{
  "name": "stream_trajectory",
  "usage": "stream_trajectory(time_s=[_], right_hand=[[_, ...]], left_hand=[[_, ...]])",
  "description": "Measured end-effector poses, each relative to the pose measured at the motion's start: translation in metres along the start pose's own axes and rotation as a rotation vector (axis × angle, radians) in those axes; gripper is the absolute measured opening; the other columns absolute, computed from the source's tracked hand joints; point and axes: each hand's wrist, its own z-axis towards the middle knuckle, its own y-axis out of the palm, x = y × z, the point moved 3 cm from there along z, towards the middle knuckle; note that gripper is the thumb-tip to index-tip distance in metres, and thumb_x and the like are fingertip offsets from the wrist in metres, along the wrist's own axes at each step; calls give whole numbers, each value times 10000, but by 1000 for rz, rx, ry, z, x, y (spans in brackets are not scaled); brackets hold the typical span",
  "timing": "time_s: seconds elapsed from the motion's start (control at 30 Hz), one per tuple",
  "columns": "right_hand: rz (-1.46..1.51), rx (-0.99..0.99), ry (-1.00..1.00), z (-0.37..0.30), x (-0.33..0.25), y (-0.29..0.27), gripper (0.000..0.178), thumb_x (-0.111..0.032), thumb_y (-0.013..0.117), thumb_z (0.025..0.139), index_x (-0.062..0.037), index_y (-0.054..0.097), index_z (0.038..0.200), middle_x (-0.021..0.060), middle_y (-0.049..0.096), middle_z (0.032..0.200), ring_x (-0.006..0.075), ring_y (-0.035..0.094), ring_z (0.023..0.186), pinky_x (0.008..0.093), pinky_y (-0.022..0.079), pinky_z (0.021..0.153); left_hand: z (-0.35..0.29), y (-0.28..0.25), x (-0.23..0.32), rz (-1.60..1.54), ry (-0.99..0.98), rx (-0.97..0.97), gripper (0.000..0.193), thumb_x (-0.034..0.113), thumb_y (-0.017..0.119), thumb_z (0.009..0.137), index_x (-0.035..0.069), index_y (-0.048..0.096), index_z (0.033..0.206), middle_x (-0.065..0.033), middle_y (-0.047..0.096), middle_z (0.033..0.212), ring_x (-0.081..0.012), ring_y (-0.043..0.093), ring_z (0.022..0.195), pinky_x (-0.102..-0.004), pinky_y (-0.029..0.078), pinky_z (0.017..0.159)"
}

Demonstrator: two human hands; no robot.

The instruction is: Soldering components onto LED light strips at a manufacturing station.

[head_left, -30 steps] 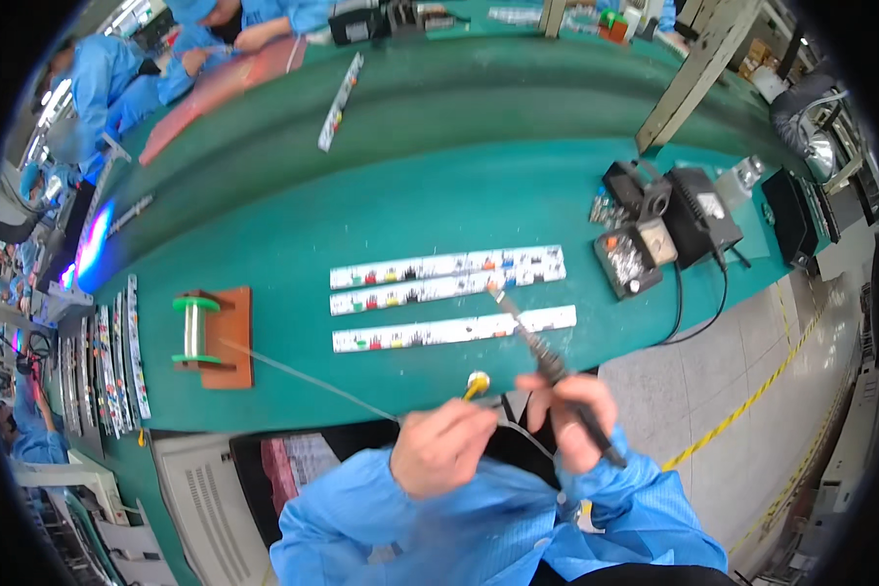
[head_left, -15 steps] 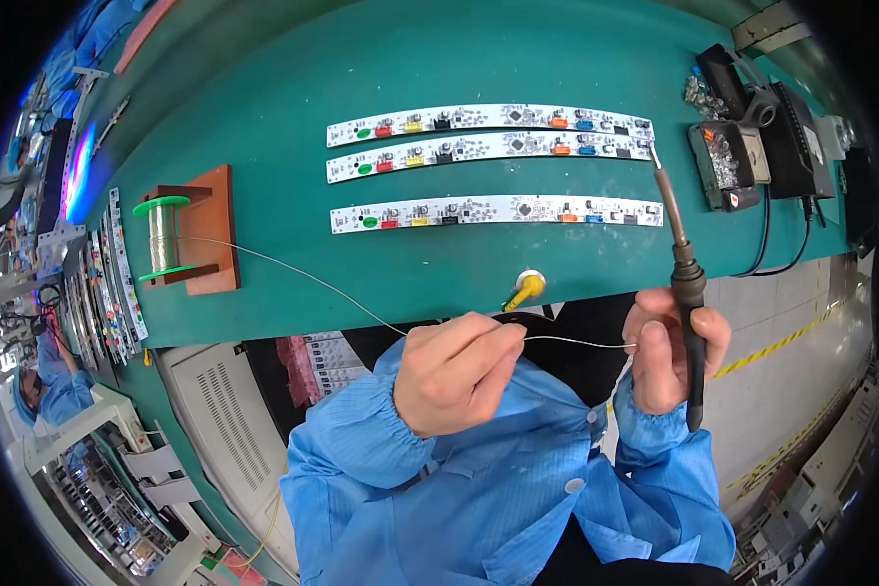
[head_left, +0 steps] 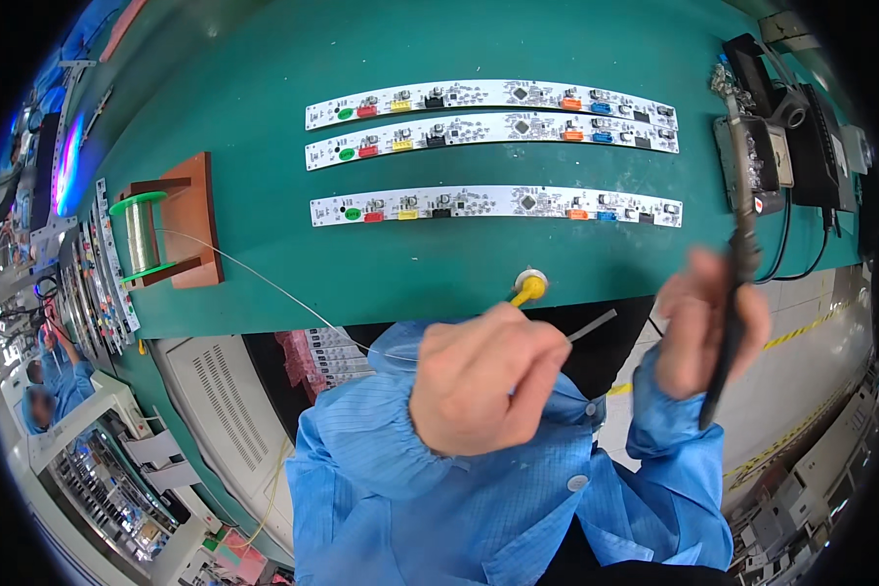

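Head view: a green worktable point(head_left: 254, 127) stretches across the scene, a person in blue sleeves at its near side.
Far left: a co-worker in blue point(head_left: 62, 379) appears beyond the table's edge, small and blurred.
Left row: narrow board strips point(head_left: 115, 259) lie side by side, close together, left of the spool.
Spool: a green-flanged reel of silvery wire point(head_left: 141, 237) sits on a brown stand point(head_left: 193, 223).
Wire: a thin solder wire point(head_left: 264, 272) runs from the reel, right and nearer, to the left hand.
Boards: three white circuit strips point(head_left: 498, 202) with coloured parts lie lengthwise mid-table, two close together on the far side, one nearer and apart.
Left hand: curled in front of the table's near edge, the left hand point(head_left: 488, 381) keeps its fingers together, clamped on the wire; a pale blurred streak shows just right of them.
Plug: a yellow connector point(head_left: 530, 287) rests at the near edge, far of that hand.
Right hand: blurred, the right hand point(head_left: 705, 327) has its fingers closed around a soldering iron point(head_left: 740, 256), which points far; the tip is too blurred to place.
Right: a parts tray point(head_left: 767, 200) stands beside a black box point(head_left: 822, 146).
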Motion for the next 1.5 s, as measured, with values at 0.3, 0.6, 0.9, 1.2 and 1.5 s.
stream_trajectory(time_s=[0.3, 0.6, 0.9, 1.2, 1.5], right_hand=[[-326, -267, -243, 31, -33, 8, 178, -187, 620, 755, -43, 616, 859, 66, 499, 597, 197, 454, 536, 404, 431, 624], [-624, -313, -250, 31, -46, 39, 147, -63, 622, 589, -116, 647, 724, -23, 475, 542, 125, 389, 469, 358, 413, 727], [-657, -336, -232, 32, -47, 44, 129, -67, 632, 620, -97, 659, 743, -23, 487, 543, 124, 401, 449, 365, 418, 763], [-682, -322, -214, 26, -48, 46, 139, -66, 639, 621, -90, 665, 755, -26, 499, 546, 117, 421, 454, 371, 415, 782], [-733, -371, -215, 24, -51, 48, 180, -78, 651, 638, -107, 665, 815, -41, 501, 557, 106, 429, 465, 365, 403, 793]], left_hand=[[35, -1, -38, 59, -81, 48, 145, -79, 611, 680, 3, 499, 640, -180, 611, 1060, 12, 383, 437, -181, 266, 370], [36, 3, -49, -37, -164, -15, 148, -75, 607, 674, 1, 496, 613, -156, 618, 1051, 18, 361, 420, -179, 251, 359], [37, 3, -50, -42, -136, -4, 148, -77, 611, 683, -1, 500, 621, -148, 622, 1022, 10, 378, 429, -180, 273, 363], [37, 4, -52, -18, -118, -4, 145, -67, 632, 680, 5, 517, 627, -129, 625, 995, -5, 385, 441, -182, 302, 378], [36, 5, -52, -1, -107, 14, 142, -73, 641, 687, -1, 530, 636, -122, 625, 986, -17, 386, 444, -187, 313, 386]])
